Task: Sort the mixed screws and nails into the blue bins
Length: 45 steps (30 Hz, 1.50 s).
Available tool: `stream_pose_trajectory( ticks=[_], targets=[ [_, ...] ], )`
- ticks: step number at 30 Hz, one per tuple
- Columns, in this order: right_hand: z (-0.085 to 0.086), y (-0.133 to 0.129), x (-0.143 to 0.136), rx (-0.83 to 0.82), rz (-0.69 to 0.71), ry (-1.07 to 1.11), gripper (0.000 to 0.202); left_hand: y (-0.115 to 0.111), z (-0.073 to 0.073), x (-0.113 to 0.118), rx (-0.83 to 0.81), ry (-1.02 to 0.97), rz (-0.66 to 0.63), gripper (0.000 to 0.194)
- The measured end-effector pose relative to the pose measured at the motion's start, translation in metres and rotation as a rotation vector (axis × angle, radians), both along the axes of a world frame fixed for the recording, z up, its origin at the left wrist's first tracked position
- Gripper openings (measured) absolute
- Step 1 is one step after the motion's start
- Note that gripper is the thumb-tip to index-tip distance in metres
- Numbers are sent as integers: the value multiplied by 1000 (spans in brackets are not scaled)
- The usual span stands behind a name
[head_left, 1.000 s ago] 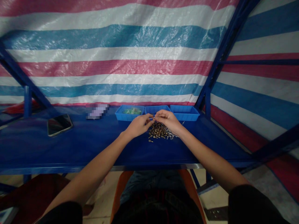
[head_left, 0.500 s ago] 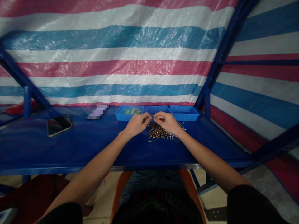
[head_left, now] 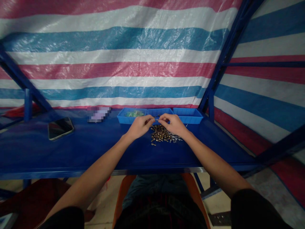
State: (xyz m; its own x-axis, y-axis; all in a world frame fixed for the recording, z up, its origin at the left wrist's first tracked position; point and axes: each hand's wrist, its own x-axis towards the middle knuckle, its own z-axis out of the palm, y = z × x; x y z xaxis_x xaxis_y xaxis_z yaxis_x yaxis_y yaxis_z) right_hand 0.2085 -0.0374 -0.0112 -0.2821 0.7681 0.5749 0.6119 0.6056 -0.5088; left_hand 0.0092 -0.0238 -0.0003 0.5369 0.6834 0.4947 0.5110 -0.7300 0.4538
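Between my fingertips lies a thin silvery piece (head_left: 156, 120), pinched at one end by my left hand (head_left: 141, 125) and at the other by my right hand (head_left: 173, 123). Both hands are closed and held just above a pile of small brass-coloured parts (head_left: 161, 133). Thin silver pins (head_left: 175, 138) lie at the right side of the pile. Behind my hands stand three blue trays: the left one (head_left: 122, 120) holds green and pale pieces, the middle one (head_left: 160, 111) is partly hidden by my hands, and the right one (head_left: 190, 120) shows nothing inside.
A phone (head_left: 61, 128) lies on the left part of the blue table (head_left: 100, 149). Farther back is a blurred pale purple item (head_left: 100, 114). Striped sheeting (head_left: 119, 68) hangs behind the table, and a blue metal post (head_left: 219, 60) rises at the right.
My right hand has moved slightly to the right, so the fingertips of the two hands are a little farther apart. The thin piece between them shows more clearly.
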Motion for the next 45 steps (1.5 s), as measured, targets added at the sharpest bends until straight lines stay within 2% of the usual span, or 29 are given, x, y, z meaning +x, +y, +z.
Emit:
stream_pose_trajectory(
  ticks=[7, 17, 31, 33, 35, 41, 43, 45],
  targets=[
    [0, 5, 15, 6, -67, 2, 13, 0, 4, -3, -19, -41, 36, 26],
    [-3, -5, -4, 4, 11, -64, 13, -1, 0, 0, -25, -14, -6, 27],
    [5, -8, 2, 64, -4, -36, 16, 1, -2, 0, 14, 35, -3, 29],
    [8, -5, 11, 102, -61, 3, 17, 1, -3, 0, 12, 41, 1, 27],
    [12, 0, 25, 146, -182, 76, 19, 0, -2, 0, 12, 50, 4, 26],
    [24, 8, 86, 332, -712, 222, 21, 0, -2, 0, 2, 87, 1, 24],
    [25, 8, 95, 296, -732, 223, 21, 1, -3, -1, 2, 105, -3, 23],
    [23, 8, 94, 227, -647, 193, 18, 1, -4, -1, 2, 121, -7, 23]
  ],
)
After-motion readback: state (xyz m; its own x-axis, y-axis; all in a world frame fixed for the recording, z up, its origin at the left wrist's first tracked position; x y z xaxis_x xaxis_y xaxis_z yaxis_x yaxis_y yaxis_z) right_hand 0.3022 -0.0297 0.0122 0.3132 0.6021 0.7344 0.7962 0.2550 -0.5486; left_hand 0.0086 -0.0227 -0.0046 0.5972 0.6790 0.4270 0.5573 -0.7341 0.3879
